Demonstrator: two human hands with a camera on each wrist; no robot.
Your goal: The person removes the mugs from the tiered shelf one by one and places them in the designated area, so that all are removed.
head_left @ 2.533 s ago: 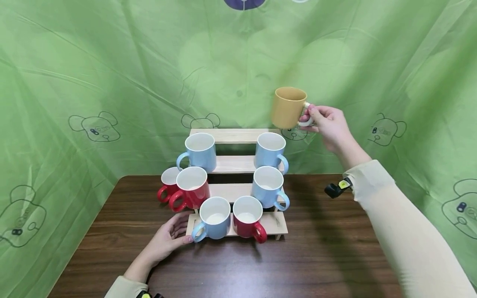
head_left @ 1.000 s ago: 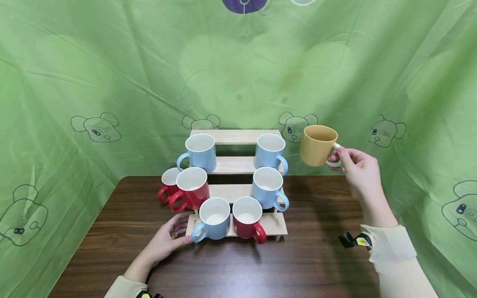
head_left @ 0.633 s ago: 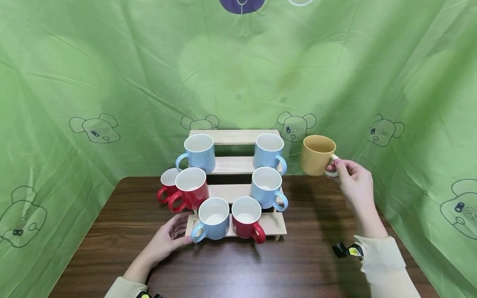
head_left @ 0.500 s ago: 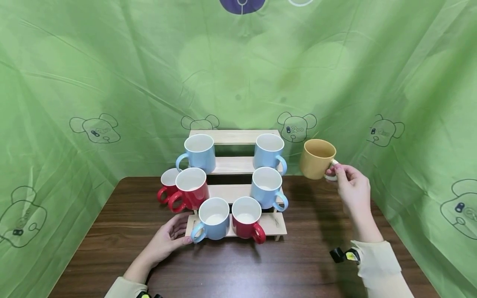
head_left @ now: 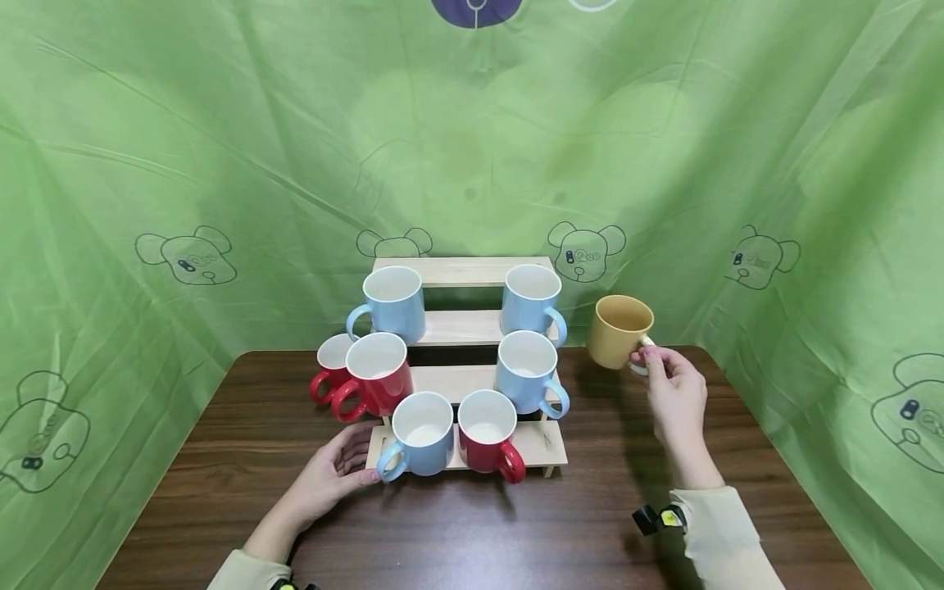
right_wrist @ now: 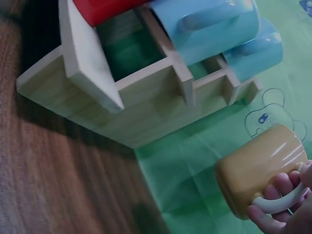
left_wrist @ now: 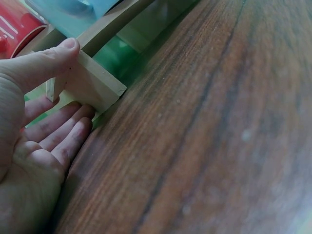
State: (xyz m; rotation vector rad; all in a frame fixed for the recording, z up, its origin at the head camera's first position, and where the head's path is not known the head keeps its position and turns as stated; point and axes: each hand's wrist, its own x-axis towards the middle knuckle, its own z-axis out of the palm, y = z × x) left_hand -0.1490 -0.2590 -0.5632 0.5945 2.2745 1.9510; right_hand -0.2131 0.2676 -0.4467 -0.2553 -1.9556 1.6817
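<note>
A yellow mug [head_left: 614, 347] with a white handle hangs in my right hand [head_left: 676, 397], right of the stepped wooden rack [head_left: 463, 271]. Fingers and thumb pinch the handle, seen closely in the right wrist view, where the mug [right_wrist: 258, 168] looks tilted. My left hand [head_left: 324, 479] grips the left end of the rack's lowest shelf. In the left wrist view its thumb [left_wrist: 53, 57] lies over the shelf's corner, with the fingers below and beside the end panel [left_wrist: 92, 87]. Closest to that hand on the shelf stands a light blue mug [head_left: 429, 451].
Beside the front blue mug is a red mug [head_left: 481, 449]. Higher tiers carry another red mug [head_left: 387, 389] and light blue mugs [head_left: 401, 318], [head_left: 522, 392], [head_left: 525, 315]. A small red mug [head_left: 332, 377] stands at the left. Green cloth [head_left: 472, 147] surrounds the brown table [head_left: 472, 541].
My right hand has brought the yellow mug down from above the top shelf's right end, first rightward, then lower and slightly back left. My left hand has stayed at the rack.
</note>
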